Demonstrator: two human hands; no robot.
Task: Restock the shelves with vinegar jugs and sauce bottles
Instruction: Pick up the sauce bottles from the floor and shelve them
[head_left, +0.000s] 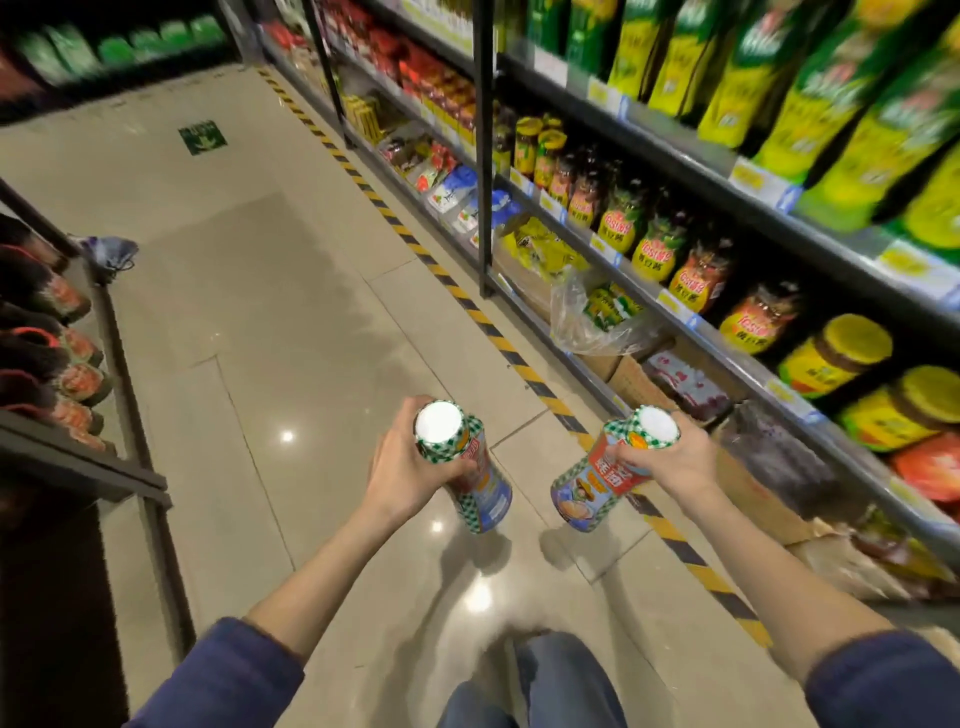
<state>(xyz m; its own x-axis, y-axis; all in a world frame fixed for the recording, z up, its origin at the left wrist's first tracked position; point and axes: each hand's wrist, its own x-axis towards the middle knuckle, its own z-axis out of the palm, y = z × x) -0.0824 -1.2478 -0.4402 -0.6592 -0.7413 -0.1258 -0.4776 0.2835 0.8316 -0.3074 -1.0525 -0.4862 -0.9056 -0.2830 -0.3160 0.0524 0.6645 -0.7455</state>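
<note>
I carry two sauce bottles over the aisle floor, each with a white cap and a green-checked wrap. My left hand (402, 465) grips the neck of the left bottle (480, 491), whose label shows blue and red. My right hand (670, 460) grips the neck of the right bottle (589, 491), which tilts with its base toward the left. The two bottles hang apart, both above the tiled floor. To my right runs the shelving unit (691, 171), stocked with jars and bottles.
Yellow-lidded jars (836, 356) and dark sauce bottles (649, 249) fill the right middle shelf. Cardboard boxes (639, 384) and a clear plastic bag (597, 322) sit on the bottom level. A black-yellow stripe (467, 301) edges the floor. Another shelf (67, 364) stands left.
</note>
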